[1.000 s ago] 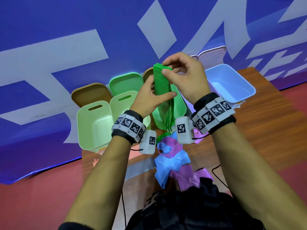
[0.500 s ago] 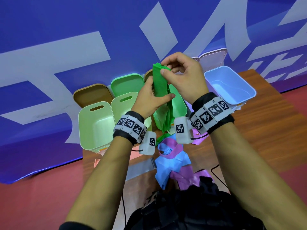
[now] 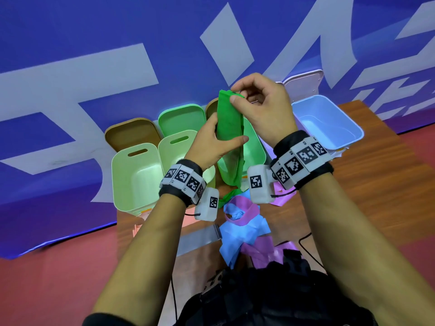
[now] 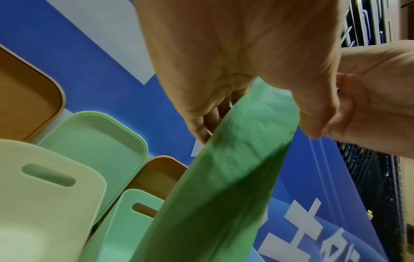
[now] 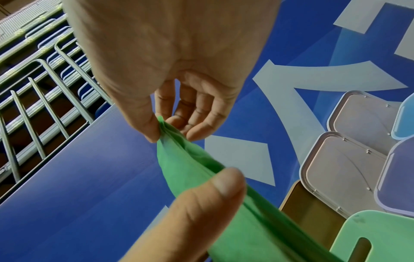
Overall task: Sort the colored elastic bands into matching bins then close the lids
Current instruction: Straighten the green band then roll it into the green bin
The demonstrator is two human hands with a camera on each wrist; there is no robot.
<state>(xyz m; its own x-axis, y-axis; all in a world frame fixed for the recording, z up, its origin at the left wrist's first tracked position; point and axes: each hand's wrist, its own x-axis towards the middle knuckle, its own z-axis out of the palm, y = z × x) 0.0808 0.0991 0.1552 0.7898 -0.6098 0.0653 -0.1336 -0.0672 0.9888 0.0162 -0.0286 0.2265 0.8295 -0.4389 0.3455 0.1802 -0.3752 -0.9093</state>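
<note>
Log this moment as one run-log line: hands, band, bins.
left hand grips green band mid | right hand pinches top | over green bin | lids open | blue, purple bands on table

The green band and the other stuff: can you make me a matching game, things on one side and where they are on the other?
Things:
1. green band
2. blue band
3. light blue bin
4. brown lid

Places:
A. far right on the table
B. held up by both hands
C. behind the leftmost pale green bin
D. lying on the table near the person, tangled with a purple band

Pairs: 1-B, 2-D, 3-A, 4-C
</note>
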